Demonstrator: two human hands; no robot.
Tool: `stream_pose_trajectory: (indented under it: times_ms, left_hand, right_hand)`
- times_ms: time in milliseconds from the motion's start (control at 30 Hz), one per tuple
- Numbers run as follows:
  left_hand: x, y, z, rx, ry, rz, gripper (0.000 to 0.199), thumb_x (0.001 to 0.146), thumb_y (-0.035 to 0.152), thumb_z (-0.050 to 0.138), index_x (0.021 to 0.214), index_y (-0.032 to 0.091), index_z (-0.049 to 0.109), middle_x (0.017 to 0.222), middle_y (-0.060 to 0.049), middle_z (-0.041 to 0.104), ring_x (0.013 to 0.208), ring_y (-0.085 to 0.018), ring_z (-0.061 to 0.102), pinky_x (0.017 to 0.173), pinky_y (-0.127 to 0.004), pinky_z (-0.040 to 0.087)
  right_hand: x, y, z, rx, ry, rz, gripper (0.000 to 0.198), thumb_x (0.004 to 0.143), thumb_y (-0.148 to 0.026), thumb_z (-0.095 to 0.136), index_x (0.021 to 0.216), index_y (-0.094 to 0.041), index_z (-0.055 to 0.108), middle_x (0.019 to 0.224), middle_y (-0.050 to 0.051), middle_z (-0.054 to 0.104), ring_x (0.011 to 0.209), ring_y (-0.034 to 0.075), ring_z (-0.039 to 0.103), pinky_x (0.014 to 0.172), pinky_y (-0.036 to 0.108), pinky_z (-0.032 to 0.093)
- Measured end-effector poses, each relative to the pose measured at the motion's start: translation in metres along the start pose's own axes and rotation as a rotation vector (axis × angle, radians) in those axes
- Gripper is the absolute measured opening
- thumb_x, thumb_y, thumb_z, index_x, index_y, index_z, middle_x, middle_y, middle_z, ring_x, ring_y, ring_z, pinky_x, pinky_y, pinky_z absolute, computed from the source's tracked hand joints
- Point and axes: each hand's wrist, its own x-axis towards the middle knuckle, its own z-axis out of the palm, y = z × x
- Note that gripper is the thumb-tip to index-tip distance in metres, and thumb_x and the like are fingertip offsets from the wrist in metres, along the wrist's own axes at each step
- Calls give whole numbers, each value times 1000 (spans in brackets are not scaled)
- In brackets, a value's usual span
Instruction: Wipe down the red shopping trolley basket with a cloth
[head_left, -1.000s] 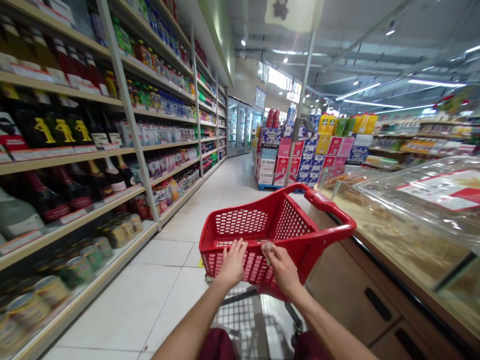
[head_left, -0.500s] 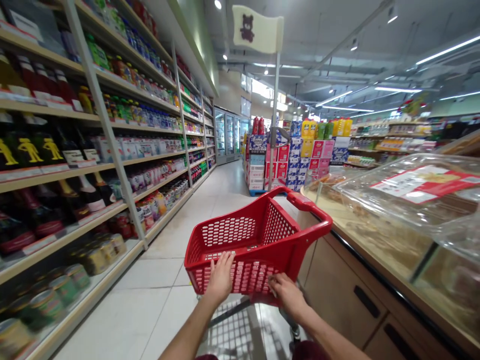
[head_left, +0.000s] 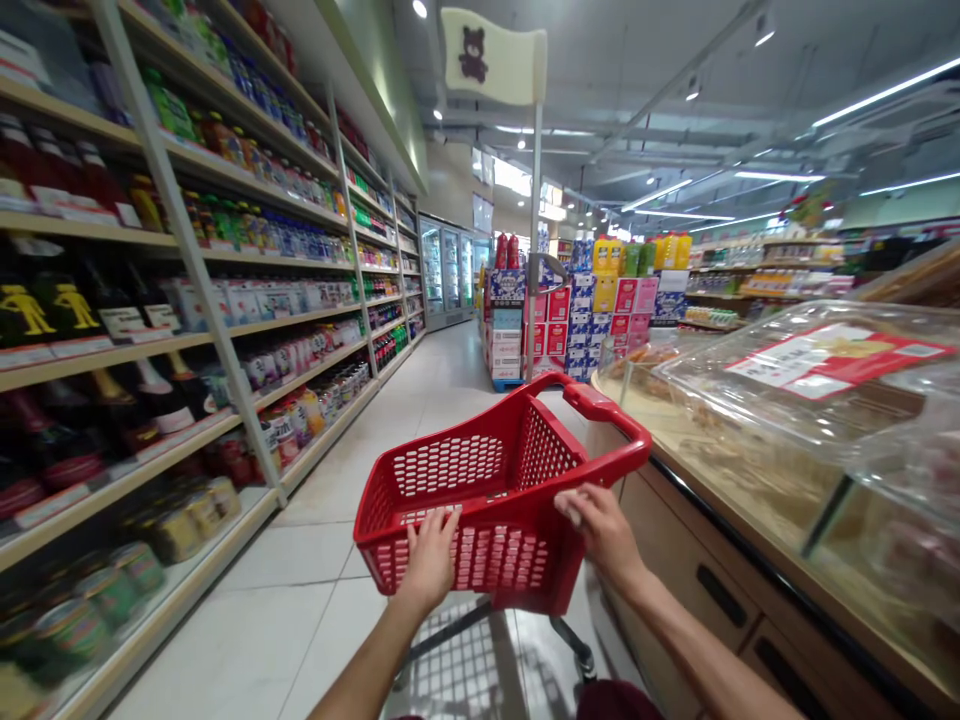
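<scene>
A red plastic shopping cart (head_left: 480, 500) stands sideways in front of me, its handle (head_left: 611, 420) at the right. My left hand (head_left: 433, 560) holds the near rim of its basket, fingers laid over the edge. My right hand (head_left: 606, 530) is at the near side of the basket, below the handle. Its fingers are curled in, with nothing visible between them; whether they touch the cart I cannot tell. The basket's visible inside shows no goods. A pole on the cart carries a cream flag (head_left: 493, 55) with a bear on it.
Shelves of bottles and cans (head_left: 270, 250) run along the left. A wooden counter (head_left: 675, 550) with clear plastic covers (head_left: 810, 370) borders the right. Stacked drink cartons (head_left: 551, 325) stand ahead, with glass-door fridges (head_left: 450, 265) beyond. Pale floor tiles (head_left: 292, 600) lie between.
My right hand has risen from the basket's side wall toward the handle end. The left hand stays on the rim. The cart and surroundings sit slightly further left in view.
</scene>
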Motion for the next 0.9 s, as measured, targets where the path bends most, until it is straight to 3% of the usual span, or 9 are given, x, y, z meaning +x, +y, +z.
stream_pose_trajectory:
  times_ms: [67, 133, 367, 533, 633, 667, 733, 800, 900]
  left_hand:
    - [1, 2, 1, 14, 12, -16, 72, 61, -3, 33, 129, 22, 29, 136, -8, 30, 125, -20, 22, 102, -48, 13]
    - [1, 3, 2, 25, 29, -32, 72, 61, -3, 33, 129, 22, 30, 135, -9, 32, 125, -21, 23, 102, -49, 13]
    - [1, -1, 3, 63, 57, -13, 74, 59, -6, 31, 128, 23, 32, 133, -7, 36, 123, -19, 26, 102, -46, 15]
    - [4, -7, 9, 91, 108, -3, 71, 62, -7, 27, 127, 21, 33, 130, -8, 38, 121, -20, 27, 100, -48, 18]
    - [5, -7, 14, 100, 132, 9, 72, 62, -8, 27, 126, 22, 34, 130, -8, 38, 121, -19, 27, 100, -48, 18]
    - [6, -7, 15, 101, 137, 8, 71, 62, -8, 27, 126, 22, 34, 130, -8, 38, 121, -19, 27, 100, -48, 18]
    - [7, -5, 16, 102, 143, 2, 71, 63, -8, 27, 126, 22, 34, 129, -8, 39, 121, -20, 28, 100, -49, 18]
    - [8, -4, 16, 104, 145, -9, 70, 63, -7, 28, 126, 22, 34, 129, -9, 39, 120, -20, 28, 99, -50, 19]
    - [9, -2, 12, 99, 124, -20, 69, 63, -7, 29, 126, 22, 34, 129, -9, 40, 120, -20, 29, 99, -49, 20]
  right_hand:
    - [28, 0, -7, 22, 177, 84, 29, 81, -15, 39, 100, -21, 60, 102, 9, 54, 95, 19, 50, 84, 36, 43]
    - [50, -6, -3, 63, 189, 101, 35, 80, -11, 35, 108, -20, 55, 107, 8, 53, 100, 18, 49, 89, 35, 41]
    - [51, -35, 34, -76, -148, -46, 26, 82, -16, 42, 97, -24, 62, 112, 8, 53, 98, 18, 50, 84, 34, 42]
    - [48, -1, 9, -230, -405, -289, 34, 79, -13, 46, 111, -23, 54, 117, 7, 53, 109, 20, 44, 95, 42, 32]
    - [51, 49, -29, -288, -294, -283, 34, 81, -11, 41, 107, -25, 57, 115, 3, 55, 110, 17, 44, 96, 38, 32]
    - [53, 64, -41, -332, -201, -199, 33, 82, -11, 38, 104, -25, 59, 114, 3, 56, 109, 17, 46, 95, 37, 34]
    - [54, 83, -56, -381, -115, -110, 35, 85, -13, 31, 108, -16, 57, 115, 12, 55, 110, 22, 46, 92, 42, 36]
    - [49, 79, -51, -399, -76, -73, 35, 86, -15, 30, 109, -13, 56, 116, 16, 53, 110, 24, 46, 89, 43, 38]
    - [38, 49, -19, -349, -114, -160, 31, 84, -14, 37, 107, -19, 58, 116, 9, 55, 110, 20, 46, 90, 38, 40]
